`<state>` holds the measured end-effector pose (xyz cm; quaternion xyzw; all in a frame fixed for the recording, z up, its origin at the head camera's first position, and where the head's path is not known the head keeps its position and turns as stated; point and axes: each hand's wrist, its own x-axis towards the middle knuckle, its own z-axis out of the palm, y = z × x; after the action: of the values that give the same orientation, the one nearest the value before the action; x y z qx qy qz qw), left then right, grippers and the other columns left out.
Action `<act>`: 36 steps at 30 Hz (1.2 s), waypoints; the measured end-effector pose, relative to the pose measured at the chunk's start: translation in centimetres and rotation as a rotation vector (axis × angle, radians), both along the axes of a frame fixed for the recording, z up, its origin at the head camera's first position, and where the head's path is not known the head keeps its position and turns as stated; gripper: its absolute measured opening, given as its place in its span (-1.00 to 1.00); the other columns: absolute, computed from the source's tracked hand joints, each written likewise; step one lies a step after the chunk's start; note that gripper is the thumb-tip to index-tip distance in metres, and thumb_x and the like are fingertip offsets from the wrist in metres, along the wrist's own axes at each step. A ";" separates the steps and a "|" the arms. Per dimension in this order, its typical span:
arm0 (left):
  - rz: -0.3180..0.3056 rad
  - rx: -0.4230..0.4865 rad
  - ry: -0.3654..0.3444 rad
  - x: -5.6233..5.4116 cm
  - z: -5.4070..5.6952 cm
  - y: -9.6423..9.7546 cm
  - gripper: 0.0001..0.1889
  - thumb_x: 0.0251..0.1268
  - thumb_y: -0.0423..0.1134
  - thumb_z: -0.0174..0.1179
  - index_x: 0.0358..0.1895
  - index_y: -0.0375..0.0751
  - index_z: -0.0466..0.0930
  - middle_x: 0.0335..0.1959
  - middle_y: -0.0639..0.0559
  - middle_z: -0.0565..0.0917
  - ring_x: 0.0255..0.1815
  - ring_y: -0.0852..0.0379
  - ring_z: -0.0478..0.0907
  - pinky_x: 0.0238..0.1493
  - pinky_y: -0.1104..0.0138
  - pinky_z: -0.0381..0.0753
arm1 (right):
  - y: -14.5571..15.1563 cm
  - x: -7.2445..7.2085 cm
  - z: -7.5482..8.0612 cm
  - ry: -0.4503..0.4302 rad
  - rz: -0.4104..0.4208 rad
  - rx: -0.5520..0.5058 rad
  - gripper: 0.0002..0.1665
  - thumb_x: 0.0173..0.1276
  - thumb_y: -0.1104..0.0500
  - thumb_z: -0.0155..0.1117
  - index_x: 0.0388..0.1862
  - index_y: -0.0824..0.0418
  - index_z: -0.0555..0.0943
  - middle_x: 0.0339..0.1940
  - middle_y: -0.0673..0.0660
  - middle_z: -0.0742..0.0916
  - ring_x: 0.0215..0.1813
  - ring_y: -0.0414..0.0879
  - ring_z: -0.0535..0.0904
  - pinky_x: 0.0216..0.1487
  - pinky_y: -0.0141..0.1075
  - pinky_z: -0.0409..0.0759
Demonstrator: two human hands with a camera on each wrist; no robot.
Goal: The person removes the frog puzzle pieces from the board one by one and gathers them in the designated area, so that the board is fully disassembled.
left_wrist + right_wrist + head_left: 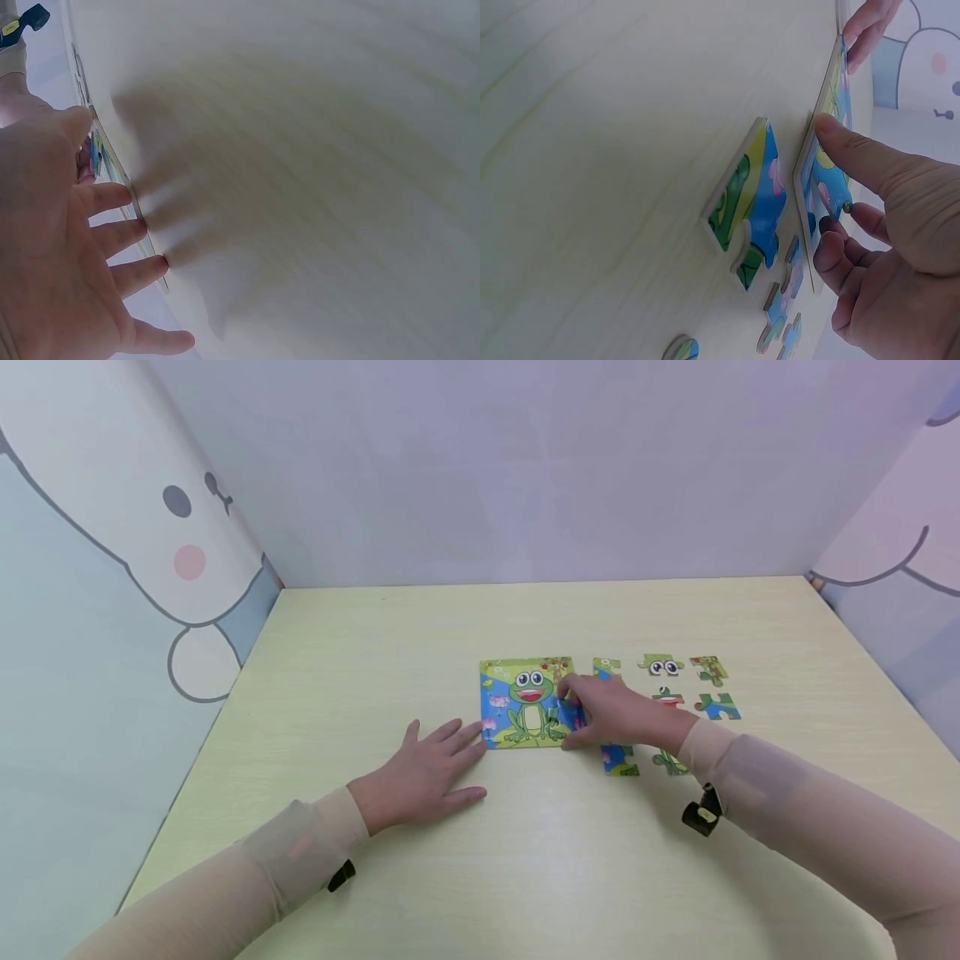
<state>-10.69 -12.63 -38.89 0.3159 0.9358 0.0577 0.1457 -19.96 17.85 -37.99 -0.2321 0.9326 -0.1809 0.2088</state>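
A square puzzle board (525,703) with a smiling green frog lies flat on the table. My left hand (423,775) is spread palm down to its left, fingertips right at the board's left edge; the left wrist view shows the straight fingers (120,236). At the board's lower right, my right hand (611,710) pinches a blue puzzle piece (831,187) with a pink flower, thumb on one side and fingertips on the other. That piece is tilted against the board in the right wrist view and mostly hidden from the head view.
Loose frog puzzle pieces lie right of the board, among them a pair of eyes (662,666), a top corner (708,670) and a blue corner (618,760). The right forearm covers some. Walls (525,477) border the pale wooden table (360,643) at back and sides.
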 end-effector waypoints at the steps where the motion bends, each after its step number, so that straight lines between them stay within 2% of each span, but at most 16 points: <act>1: -0.001 0.001 0.002 0.0 0.0 0.0 -0.30 0.59 0.26 0.02 0.62 -0.03 0.31 0.72 -0.02 0.17 0.71 -0.22 0.13 0.44 -0.54 0.09 | 0.0 0.0 0.0 0.002 0.001 -0.002 -0.17 0.19 -0.08 0.67 0.32 0.17 0.47 0.04 0.10 0.66 -0.03 -0.01 0.55 0.09 -0.03 0.52; 5: -0.005 0.007 0.010 0.1 0.0 0.0 -0.30 0.59 0.25 0.03 0.61 -0.04 0.32 0.72 -0.03 0.18 0.70 -0.23 0.15 0.43 -0.55 0.10 | 0.0 0.1 0.0 0.019 0.014 -0.011 -0.28 0.29 0.02 0.60 0.32 0.17 0.48 0.03 0.10 0.69 -0.11 -0.05 0.56 -0.03 -0.12 0.60; 13: -0.005 0.006 0.011 0.0 0.0 0.0 -0.29 0.58 0.25 0.03 0.62 -0.04 0.31 0.72 -0.04 0.18 0.70 -0.23 0.14 0.42 -0.55 0.10 | 0.4 0.1 -0.3 0.009 0.046 -0.099 -0.51 0.48 0.17 0.41 0.33 0.15 0.53 -0.08 0.09 0.68 -0.31 -0.12 0.50 -0.19 -0.22 0.57; 17: -0.003 0.009 0.005 0.0 0.0 0.0 -0.29 0.59 0.25 0.03 0.62 -0.05 0.30 0.72 -0.03 0.17 0.71 -0.23 0.14 0.43 -0.56 0.08 | 0.8 0.1 -0.4 -0.017 0.064 -0.155 -0.61 0.55 0.21 0.31 0.29 0.12 0.54 -0.14 0.07 0.70 -0.30 -0.14 0.52 -0.18 -0.23 0.57; 24: 0.012 0.009 -0.001 0.1 -0.1 -0.1 -0.29 0.58 0.26 0.04 0.62 -0.03 0.31 0.72 -0.03 0.18 0.71 -0.22 0.13 0.44 -0.55 0.07 | 1.8 0.3 0.1 -0.081 0.068 -0.235 -0.64 0.63 0.23 0.17 0.34 0.11 0.52 -0.14 0.07 0.74 -0.23 -0.11 0.57 -0.13 -0.20 0.59; 30: 0.010 0.005 -0.005 0.1 -0.1 0.0 -0.29 0.58 0.27 0.02 0.62 -0.02 0.31 0.72 -0.01 0.17 0.71 -0.22 0.13 0.44 -0.54 0.08 | 5.4 0.7 1.4 -0.081 0.030 -0.237 -0.64 0.63 0.26 0.14 0.33 0.14 0.57 -0.10 0.07 0.76 -0.13 -0.06 0.62 -0.10 -0.21 0.61; 36: -0.002 -0.003 0.008 0.0 -0.1 0.0 -0.29 0.58 0.27 0.01 0.61 -0.03 0.32 0.72 -0.01 0.18 0.70 -0.21 0.15 0.43 -0.55 0.10 | 11.5 1.4 2.4 -0.069 -0.038 -0.133 -0.62 0.60 0.21 0.21 0.33 0.12 0.61 -0.18 -0.02 0.73 -0.18 -0.12 0.58 -0.20 -0.32 0.57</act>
<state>-10.65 -12.62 -39.01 0.3168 0.9361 0.0549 0.1425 -18.55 29.34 -35.57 -0.2214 0.9150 -0.2542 0.2216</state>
